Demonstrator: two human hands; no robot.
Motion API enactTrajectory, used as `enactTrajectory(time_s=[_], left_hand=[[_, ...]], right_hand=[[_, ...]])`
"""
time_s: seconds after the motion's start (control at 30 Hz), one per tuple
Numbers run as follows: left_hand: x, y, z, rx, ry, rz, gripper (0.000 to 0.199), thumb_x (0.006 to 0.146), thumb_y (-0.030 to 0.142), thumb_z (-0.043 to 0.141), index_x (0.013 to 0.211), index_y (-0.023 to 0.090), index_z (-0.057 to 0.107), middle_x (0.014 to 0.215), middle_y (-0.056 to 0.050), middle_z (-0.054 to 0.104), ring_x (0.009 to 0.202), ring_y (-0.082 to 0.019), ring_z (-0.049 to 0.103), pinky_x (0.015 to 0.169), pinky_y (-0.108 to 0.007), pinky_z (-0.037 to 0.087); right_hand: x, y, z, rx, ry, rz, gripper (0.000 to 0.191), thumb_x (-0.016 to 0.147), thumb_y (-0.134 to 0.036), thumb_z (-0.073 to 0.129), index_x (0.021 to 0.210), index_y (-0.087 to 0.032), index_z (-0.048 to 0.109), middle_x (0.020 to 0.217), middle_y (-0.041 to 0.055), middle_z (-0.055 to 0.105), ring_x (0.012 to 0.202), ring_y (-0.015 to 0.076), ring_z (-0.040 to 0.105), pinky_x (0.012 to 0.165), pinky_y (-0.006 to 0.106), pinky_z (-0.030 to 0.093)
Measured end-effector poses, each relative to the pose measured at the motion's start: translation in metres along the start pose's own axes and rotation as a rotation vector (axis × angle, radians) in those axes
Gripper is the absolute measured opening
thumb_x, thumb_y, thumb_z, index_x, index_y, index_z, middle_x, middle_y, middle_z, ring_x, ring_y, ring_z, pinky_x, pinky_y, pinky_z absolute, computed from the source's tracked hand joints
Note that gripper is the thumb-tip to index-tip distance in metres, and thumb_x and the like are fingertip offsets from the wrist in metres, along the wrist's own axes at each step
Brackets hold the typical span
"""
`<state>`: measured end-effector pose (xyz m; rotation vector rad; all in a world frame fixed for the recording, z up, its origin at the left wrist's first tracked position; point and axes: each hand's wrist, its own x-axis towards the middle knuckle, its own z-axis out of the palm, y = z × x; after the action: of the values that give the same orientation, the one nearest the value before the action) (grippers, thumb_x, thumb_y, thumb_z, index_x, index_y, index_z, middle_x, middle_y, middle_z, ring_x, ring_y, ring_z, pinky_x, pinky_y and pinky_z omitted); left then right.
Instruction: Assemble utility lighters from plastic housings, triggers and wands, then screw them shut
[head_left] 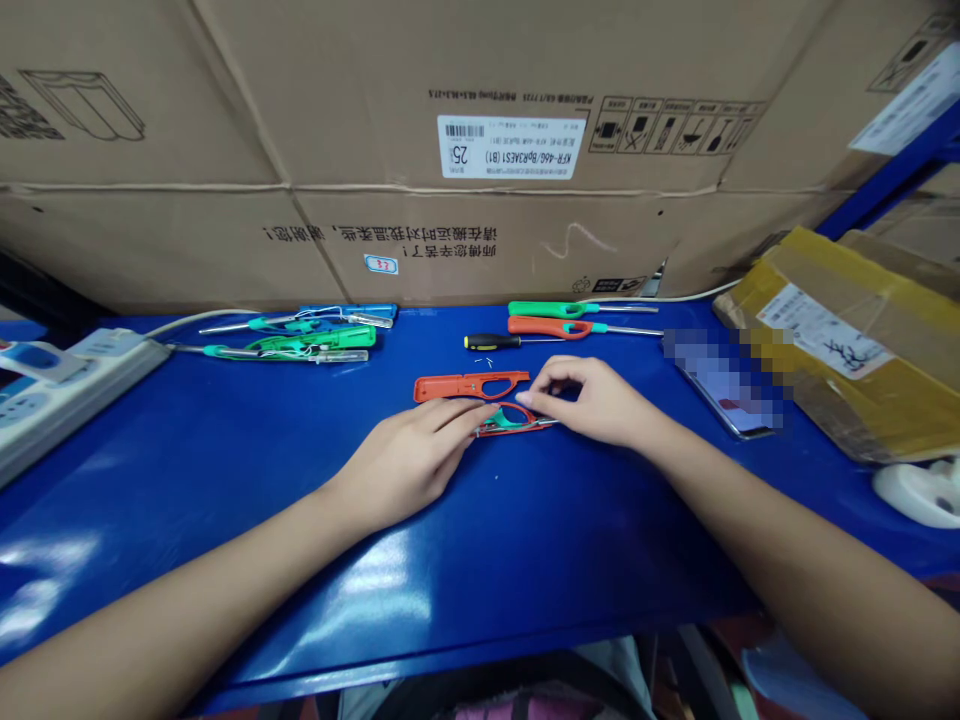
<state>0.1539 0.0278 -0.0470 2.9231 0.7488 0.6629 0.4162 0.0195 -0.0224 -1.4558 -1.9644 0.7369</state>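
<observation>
An opened orange stick lighter (544, 424) lies on the blue table, its green trigger and thin metal rod showing. My left hand (412, 455) rests over its handle end, fingers curved down onto it and hiding most of that part. At the rod end, my right hand (592, 400) has thumb and forefinger pinched together at the lighter's edge; whatever is between the tips is too small to make out. Just behind is the loose orange half shell (450, 387), lying flat. Beyond that are a few tiny screws (490, 362) and a black-and-yellow screwdriver (491, 342).
Several opened blue and green lighters (322, 340) lie back left, beside a white power strip (67, 390). A green lighter (544, 309) and an orange lighter (540, 326) lie back right. A phone (720, 385) and taped box (862, 340) are right; large cartons (375, 120) wall the back.
</observation>
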Motion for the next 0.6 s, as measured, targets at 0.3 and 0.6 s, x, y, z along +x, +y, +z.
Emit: enactTrajectory(time_s=[0.3, 0.6], left_hand=[[0.001, 0.005, 0.001, -0.015, -0.162, 0.041, 0.048, 0.103, 0.026, 0.045, 0.151, 0.022, 0.045, 0.151, -0.008, 0.053, 0.138, -0.028, 0.051, 0.112, -0.051, 0.046], [0.003, 0.009, 0.000, 0.053, -0.198, 0.053, 0.047, 0.105, 0.032, 0.043, 0.150, 0.020, 0.047, 0.154, -0.008, 0.048, 0.142, -0.030, 0.047, 0.116, -0.052, 0.042]], right_hand=[[-0.006, 0.005, -0.038, -0.237, -0.274, -0.018, 0.014, 0.085, -0.031, 0.067, 0.083, -0.019, 0.073, 0.087, 0.0052, 0.073, 0.078, 0.0186, 0.063, 0.071, 0.031, 0.047], [-0.004, 0.005, -0.029, -0.265, -0.279, 0.040, 0.012, 0.084, -0.025, 0.067, 0.075, -0.018, 0.070, 0.074, 0.0019, 0.070, 0.066, 0.0148, 0.058, 0.060, 0.026, 0.041]])
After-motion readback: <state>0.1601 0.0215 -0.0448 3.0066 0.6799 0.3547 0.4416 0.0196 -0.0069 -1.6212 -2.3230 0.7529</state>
